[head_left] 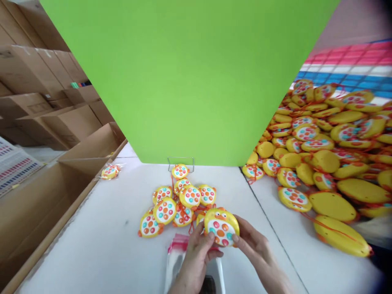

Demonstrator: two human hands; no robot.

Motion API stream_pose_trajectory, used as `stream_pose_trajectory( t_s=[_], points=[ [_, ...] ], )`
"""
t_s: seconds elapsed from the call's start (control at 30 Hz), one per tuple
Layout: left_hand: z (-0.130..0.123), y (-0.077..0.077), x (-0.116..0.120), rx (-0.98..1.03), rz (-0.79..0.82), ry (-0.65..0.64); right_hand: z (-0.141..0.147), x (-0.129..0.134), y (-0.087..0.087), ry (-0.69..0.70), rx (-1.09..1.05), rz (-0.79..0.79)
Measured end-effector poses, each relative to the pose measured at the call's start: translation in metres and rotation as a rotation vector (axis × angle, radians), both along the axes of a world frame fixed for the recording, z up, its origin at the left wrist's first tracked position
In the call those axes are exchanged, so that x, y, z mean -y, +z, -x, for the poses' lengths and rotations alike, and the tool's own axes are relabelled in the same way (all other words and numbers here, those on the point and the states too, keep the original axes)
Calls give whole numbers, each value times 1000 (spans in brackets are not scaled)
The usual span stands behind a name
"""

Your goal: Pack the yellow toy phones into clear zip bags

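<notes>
Yellow toy held level at both sides, face up to the camera

Head view: the held yellow toy is above the bench, at the near edge of the small group of toys. The left hand pinches its lower left rim, thumb in front, fingers partly behind. The right hand pinches the opposite side, thumb at the lower right rim. Pink-edged bags lie just beside the left hand; a wrapped toy rests by the carton. The large heap is on the right.

Handling, as judged: light, with a stiff, smooth shell that may slip in a loose grip. The best hold is the rim at both sides, off the coloured dots. Loose orange cords could snag on neighbouring toys.

Limits of view: the back of the held toy and most fingertips behind it are hidden. Its own cord cannot be told from those nearby. The dark item under the hands is unidentified; the heap is cut off and blurred at the right.
</notes>
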State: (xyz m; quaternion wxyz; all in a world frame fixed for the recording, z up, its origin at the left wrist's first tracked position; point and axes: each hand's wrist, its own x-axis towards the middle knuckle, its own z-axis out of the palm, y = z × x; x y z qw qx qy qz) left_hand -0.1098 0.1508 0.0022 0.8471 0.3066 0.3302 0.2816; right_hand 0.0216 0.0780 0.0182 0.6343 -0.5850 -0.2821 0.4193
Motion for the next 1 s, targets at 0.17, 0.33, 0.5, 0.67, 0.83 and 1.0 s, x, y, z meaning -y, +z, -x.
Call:
stream_pose_trajectory(
  t_s=[0.17, 0.33, 0.5, 0.67, 0.83, 1.0],
  points=[
    [7, 7, 2, -52, -199, -78, 4, 7, -8, -12, 85, -9],
    [9, 12, 0, -93, -272, -122, 12, 12, -10, -26, 47, -12],
    [13, 8, 1, 2, -175, -87, 17, 17, -8, 68, 103, -28],
    [15, -1, -2, 167, 279, -88, 22, 20, 5, 160, 185, -53],
    [15, -3, -3, 229, 518, -52, 27, 17, 5, 147, 194, -88],
    [15, -3, 0, 228, 627, -62, 29, 15, -4, 124, 129, -101]
  ],
)
